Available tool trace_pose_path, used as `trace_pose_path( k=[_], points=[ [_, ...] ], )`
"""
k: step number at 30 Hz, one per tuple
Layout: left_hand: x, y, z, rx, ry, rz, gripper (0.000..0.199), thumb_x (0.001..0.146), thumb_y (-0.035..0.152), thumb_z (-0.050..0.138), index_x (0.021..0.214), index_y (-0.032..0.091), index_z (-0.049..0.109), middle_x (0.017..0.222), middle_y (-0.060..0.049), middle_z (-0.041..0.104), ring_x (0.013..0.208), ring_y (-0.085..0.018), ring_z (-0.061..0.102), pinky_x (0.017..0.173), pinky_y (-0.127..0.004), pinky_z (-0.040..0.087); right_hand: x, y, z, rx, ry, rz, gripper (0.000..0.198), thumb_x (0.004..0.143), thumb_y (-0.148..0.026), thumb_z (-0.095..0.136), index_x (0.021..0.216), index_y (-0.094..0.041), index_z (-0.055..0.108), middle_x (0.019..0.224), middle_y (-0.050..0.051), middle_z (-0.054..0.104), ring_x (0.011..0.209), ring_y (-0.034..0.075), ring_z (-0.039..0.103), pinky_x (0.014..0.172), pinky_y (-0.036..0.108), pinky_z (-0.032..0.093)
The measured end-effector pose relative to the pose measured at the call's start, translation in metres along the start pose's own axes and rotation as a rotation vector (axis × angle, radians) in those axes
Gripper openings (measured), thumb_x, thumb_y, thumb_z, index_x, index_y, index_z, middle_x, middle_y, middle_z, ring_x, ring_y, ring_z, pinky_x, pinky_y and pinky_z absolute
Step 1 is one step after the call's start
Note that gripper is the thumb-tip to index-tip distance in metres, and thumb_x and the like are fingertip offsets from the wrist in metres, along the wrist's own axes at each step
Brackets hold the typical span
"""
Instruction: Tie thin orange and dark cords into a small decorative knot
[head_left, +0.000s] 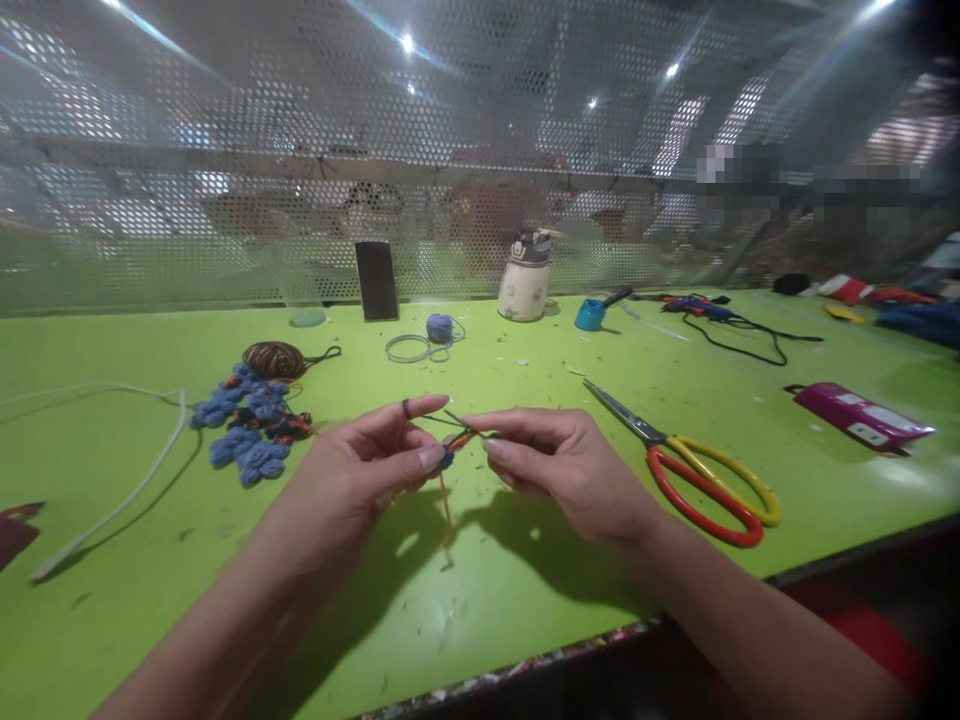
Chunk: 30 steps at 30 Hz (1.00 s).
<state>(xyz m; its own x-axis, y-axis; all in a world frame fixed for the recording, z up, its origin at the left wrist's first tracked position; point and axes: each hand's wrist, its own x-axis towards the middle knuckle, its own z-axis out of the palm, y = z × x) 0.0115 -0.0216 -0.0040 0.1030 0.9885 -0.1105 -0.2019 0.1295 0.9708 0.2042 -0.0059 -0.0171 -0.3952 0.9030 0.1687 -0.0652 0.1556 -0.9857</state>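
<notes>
In front of me my left hand (386,450) pinches a small multicoloured crochet piece (448,457) between thumb and fingers. Dark yarn loops round its raised index finger, and an orange yarn tail (445,500) hangs below the piece. My right hand (551,455) is closed on a thin crochet hook (459,418), whose tip meets the work; most of its shaft is hidden by my fingers. To the left lie several blue and multicoloured crocheted flowers (259,452), with a variegated yarn ball (274,359) just behind them.
Large scissors (694,465) with red and yellow handles lie right of my right hand. Farther back stand a phone (376,281), a pale bottle (525,280) and a blue pot (591,315). A blue yarn ball (439,328), purple packet (862,415) and white strip (150,492) lie on the green table.
</notes>
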Motion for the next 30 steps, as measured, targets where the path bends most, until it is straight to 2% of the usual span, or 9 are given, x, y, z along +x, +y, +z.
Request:
trace_pose_path(
  k=[6,12,15,19,23,30],
  points=[
    [0.0028,-0.0032,-0.0040,0.083,0.013,0.028,0.039,0.069,0.023,0.080,0.107,0.022,0.072,0.069,0.003,0.061,0.064,-0.010,0.049,0.065,-0.026,0.038,0.0009,-0.0008,-0.0021,-0.008,-0.020,0.072,0.029,0.082,-0.026,0.067,0.108,-0.016,0.073,0.055,-0.004,0.046,0.050,0.007,0.034,0.046,0.023,0.021],
    [0.0024,-0.0032,-0.0076,0.099,-0.065,0.021,0.046,0.071,0.022,0.079,0.116,0.023,0.067,0.072,0.003,0.062,0.065,-0.010,0.052,0.064,-0.025,0.039,0.0043,0.0005,-0.0011,0.158,-0.017,0.197,0.033,0.078,-0.026,0.070,0.108,-0.015,0.072,0.054,-0.005,0.048,0.049,0.006,0.035,0.044,0.021,0.019],
    [0.0019,-0.0022,-0.0058,0.083,-0.065,0.006,0.050,0.071,0.020,0.079,0.119,0.022,0.065,0.072,0.002,0.063,0.064,-0.009,0.053,0.062,-0.024,0.039,0.0041,0.0003,-0.0004,0.212,-0.018,0.231,0.034,0.076,-0.025,0.071,0.109,-0.015,0.071,0.054,-0.005,0.049,0.048,0.005,0.034,0.043,0.021,0.019],
    [0.0036,-0.0008,-0.0033,0.027,-0.068,-0.041,0.053,0.069,0.018,0.080,0.120,0.020,0.065,0.071,0.001,0.064,0.062,-0.009,0.052,0.060,-0.022,0.039,0.0027,0.0000,-0.0003,0.245,-0.016,0.234,0.034,0.075,-0.024,0.071,0.108,-0.016,0.072,0.053,-0.005,0.048,0.048,0.005,0.035,0.043,0.020,0.018],
    [0.0047,0.0003,-0.0049,-0.044,-0.098,-0.098,0.048,0.068,0.016,0.080,0.115,0.020,0.069,0.071,0.000,0.064,0.062,-0.009,0.052,0.059,-0.022,0.038,0.0019,0.0009,-0.0017,0.225,-0.032,0.208,0.033,0.077,-0.025,0.070,0.109,-0.017,0.072,0.052,-0.005,0.047,0.047,0.005,0.033,0.043,0.020,0.018],
    [0.0056,0.0008,-0.0104,0.031,-0.102,-0.075,0.034,0.068,0.015,0.077,0.102,0.019,0.075,0.072,-0.001,0.064,0.062,-0.011,0.050,0.061,-0.026,0.037,-0.0003,-0.0026,-0.0099,0.012,-0.131,0.112,0.028,0.083,-0.023,0.065,0.109,-0.017,0.073,0.053,-0.005,0.042,0.048,0.006,0.030,0.045,0.023,0.019]
  ],
)
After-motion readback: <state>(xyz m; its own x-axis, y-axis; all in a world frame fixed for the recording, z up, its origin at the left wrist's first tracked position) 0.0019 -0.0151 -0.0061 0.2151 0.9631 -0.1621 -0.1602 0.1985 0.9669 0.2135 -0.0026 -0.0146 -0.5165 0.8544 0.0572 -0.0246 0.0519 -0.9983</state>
